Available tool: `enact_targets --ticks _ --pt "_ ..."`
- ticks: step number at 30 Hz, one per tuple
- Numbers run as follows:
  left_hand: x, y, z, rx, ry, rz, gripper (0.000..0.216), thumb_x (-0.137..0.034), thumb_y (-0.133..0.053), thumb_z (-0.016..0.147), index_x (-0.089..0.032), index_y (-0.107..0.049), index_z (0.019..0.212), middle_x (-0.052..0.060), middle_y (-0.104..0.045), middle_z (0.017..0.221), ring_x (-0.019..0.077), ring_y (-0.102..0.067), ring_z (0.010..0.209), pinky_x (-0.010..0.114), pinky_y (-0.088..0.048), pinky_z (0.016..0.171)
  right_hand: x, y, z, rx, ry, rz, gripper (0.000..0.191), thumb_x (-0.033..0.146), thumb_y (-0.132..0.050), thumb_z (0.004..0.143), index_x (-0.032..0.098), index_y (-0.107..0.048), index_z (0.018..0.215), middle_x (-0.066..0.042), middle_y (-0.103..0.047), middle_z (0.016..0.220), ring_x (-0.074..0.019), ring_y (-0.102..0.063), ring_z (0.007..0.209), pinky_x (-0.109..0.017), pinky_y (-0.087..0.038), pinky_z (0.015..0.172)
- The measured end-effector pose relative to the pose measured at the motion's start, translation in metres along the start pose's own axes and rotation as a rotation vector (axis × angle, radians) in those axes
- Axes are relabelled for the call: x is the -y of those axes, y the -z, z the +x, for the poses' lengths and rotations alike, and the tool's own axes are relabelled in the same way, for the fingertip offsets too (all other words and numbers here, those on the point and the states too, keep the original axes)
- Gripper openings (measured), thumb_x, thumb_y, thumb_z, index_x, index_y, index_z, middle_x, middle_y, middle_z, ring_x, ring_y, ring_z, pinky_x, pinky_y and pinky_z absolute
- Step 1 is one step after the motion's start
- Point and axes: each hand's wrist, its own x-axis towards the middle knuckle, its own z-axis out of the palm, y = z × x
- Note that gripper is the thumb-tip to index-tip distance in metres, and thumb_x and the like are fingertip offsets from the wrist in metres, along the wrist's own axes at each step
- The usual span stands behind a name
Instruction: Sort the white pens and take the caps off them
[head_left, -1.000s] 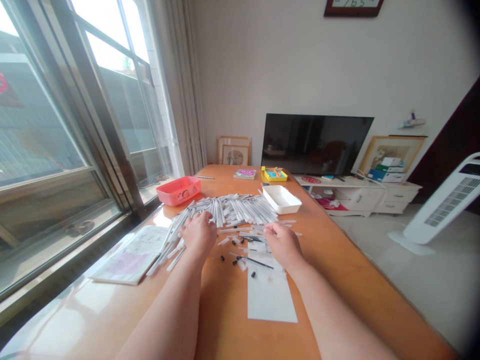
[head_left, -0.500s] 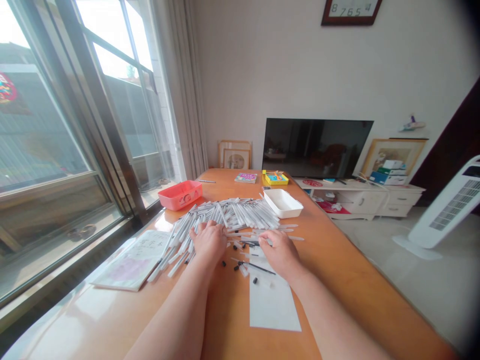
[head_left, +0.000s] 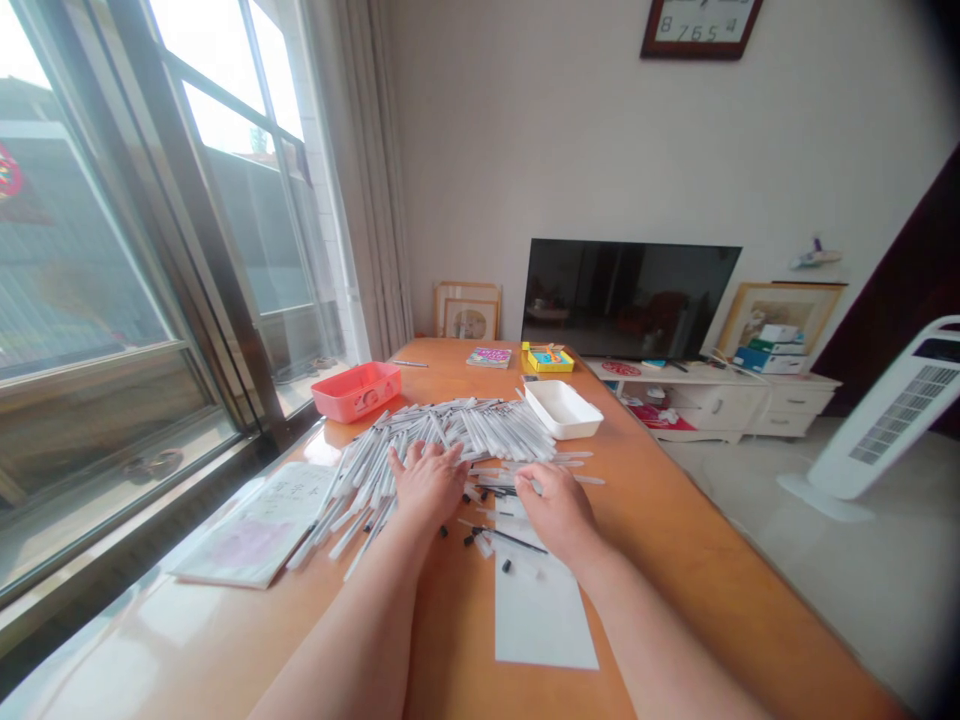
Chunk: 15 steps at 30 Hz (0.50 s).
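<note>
A large heap of pale, clear pen barrels (head_left: 510,428) spreads across the middle of the table. My left hand (head_left: 429,488) rests at the heap's near edge, palm down with its fingers spread. To the right, my right hand (head_left: 559,508) is closed, thumb and forefinger together; whatever may lie between them is hidden. Below it lies a white sheet of paper (head_left: 541,620). Small black caps (head_left: 507,566) and a thin black refill (head_left: 519,543) lie on and beside the sheet, between my two hands.
A pink basket (head_left: 357,392) stands behind the heap on the left, a white tray (head_left: 564,408) on the right. Near the window side lies a notebook (head_left: 255,530). Farther back are a yellow box (head_left: 550,360) and a colourful booklet (head_left: 489,357) on the wooden table (head_left: 675,560).
My left hand has shifted slightly right along the heap's edge, its fingers spreading wider. My right hand stays nearly in place with its fingers closed. The view has shifted a little.
</note>
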Motion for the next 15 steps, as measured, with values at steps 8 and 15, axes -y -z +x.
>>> enact_targets --ticks 8,15 --pt "0.0020 -0.0039 0.0000 0.012 -0.016 0.012 0.033 -0.046 -0.044 0.095 -0.032 -0.073 0.101 0.012 -0.068 0.115 0.0400 -0.039 0.135 0.071 0.005 0.111 0.0014 0.0007 0.0002 -0.009 0.000 0.017 0.019 0.028 -0.056 0.090 0.023 -0.074 0.092 -0.005 -0.074 0.095 -0.0233 -0.063 0.097 -0.031 -0.044 0.088" --pt "0.0046 -0.0055 0.0019 -0.050 0.055 0.065 0.024 -0.026 -0.047 0.091 -0.024 -0.069 0.085 0.014 -0.069 0.105 0.0364 -0.052 0.117 0.065 -0.010 0.112 0.0061 0.0051 0.0004 -0.011 -0.007 0.044 0.021 0.030 -0.054 0.090 0.022 -0.074 0.089 -0.005 -0.074 0.095 -0.0229 -0.064 0.095 -0.031 -0.045 0.087"
